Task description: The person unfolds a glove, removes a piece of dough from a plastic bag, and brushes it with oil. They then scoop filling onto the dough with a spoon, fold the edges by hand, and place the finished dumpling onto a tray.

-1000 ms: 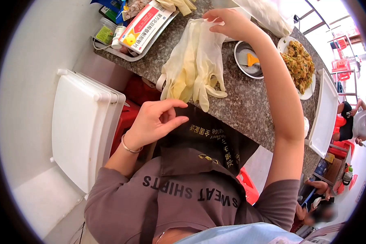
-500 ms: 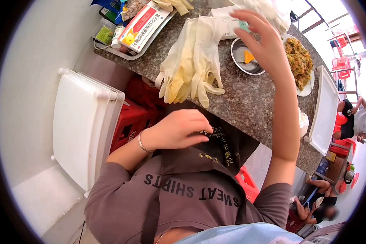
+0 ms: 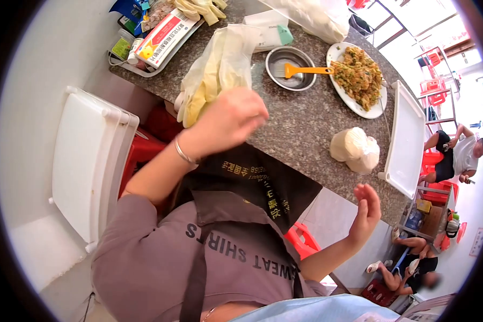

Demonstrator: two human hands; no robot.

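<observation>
Loosely curled and slightly blurred, my left hand [image 3: 225, 123] is raised over the table's near edge, overlapping the lower part of some pale yellow gloves [image 3: 220, 64]; nothing shows in its grasp. My right hand [image 3: 366, 212] is near the table edge at the right, fingers slightly bent and empty. Just above it on the table sit white, plastic-wrapped round items [image 3: 355, 149]. A metal bowl [image 3: 291, 81] holds an orange-handled brush [image 3: 308, 70], its handle resting over the rim. A white plate [image 3: 335, 52] bears chopped, cooked-looking food [image 3: 358, 78].
A tray [image 3: 154, 70] with a red-and-white box [image 3: 163, 38] stands at the upper left. White stacked stools [image 3: 88, 166] are at the left. An upright-looking white tray [image 3: 405, 142] lies along the right edge. Two other people [image 3: 469, 155] sit at the far right.
My right hand has come down from above the bowl to the right table edge. My left hand has risen towards the gloves. The view has shifted rightwards, and the wrapped items now show fully.
</observation>
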